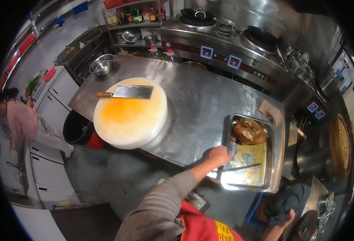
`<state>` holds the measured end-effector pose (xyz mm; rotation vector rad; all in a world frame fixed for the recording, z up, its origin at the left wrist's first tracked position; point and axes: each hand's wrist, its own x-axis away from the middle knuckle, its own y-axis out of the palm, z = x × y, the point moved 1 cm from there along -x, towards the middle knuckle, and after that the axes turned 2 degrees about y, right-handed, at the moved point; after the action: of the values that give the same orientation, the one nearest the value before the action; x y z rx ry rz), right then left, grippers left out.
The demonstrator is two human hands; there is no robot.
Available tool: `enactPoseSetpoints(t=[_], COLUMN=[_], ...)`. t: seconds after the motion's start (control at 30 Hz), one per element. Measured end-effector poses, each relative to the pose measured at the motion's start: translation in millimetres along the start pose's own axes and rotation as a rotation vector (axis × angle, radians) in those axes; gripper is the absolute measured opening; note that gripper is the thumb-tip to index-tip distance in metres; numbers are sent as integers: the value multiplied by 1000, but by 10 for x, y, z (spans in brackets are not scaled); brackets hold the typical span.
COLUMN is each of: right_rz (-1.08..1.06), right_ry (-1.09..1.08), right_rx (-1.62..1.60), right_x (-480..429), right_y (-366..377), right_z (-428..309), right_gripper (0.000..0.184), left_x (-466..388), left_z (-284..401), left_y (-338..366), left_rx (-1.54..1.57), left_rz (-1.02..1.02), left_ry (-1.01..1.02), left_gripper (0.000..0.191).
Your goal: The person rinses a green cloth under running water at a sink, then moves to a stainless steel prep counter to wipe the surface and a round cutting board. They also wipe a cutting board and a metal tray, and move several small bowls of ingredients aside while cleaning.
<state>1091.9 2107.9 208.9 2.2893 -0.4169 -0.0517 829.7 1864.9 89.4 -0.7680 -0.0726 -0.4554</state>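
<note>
My left hand [220,156] is at the left rim of a rectangular steel tray [270,156] on the steel table's right end; its fingers are curled at the rim. Inside the tray lie a large piece of browned, cooked meat [250,132], yellowish liquid residue and a thin dark utensil [243,167]. My right hand [287,221], at the lower right, holds a dark cloth [288,201] beside the table. Left of the tray, a cleaver with a wooden handle [134,92] lies flat on a thick round white chopping block [128,123] with an orange stain.
Steel bowls [102,65] stand at the table's far left corner, and a brown cloth [270,112] lies behind the tray. A black bin [77,129] stands below the block. Another person [23,120] bends over a counter at left. Woks [259,39] sit on the range behind.
</note>
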Motion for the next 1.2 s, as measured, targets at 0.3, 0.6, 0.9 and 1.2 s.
enactPoseSetpoints(t=[0.3,0.6,0.9,1.2], right_rz=[59,331,-185,623], right_ry=[334,26,-458,-489], right_rx=[288,957,2062,1873], right_x=[-1023,-2065,-2412,-4227], right_y=[1681,2063,1969,1701], right_z=[1739,2867,3908,3993], right_gripper=[47,60,53,65], left_x=[653,702,1147,1130], left_z=[-1320,-3753,-3602,-3497], left_y=[-1932,-4119,-3904,-3681], left_rx=[186,-730,-635,-821], left_rz=[781,675,676,718], left_ry=[270,118,-25,-241], left_gripper=[35,39,30,35])
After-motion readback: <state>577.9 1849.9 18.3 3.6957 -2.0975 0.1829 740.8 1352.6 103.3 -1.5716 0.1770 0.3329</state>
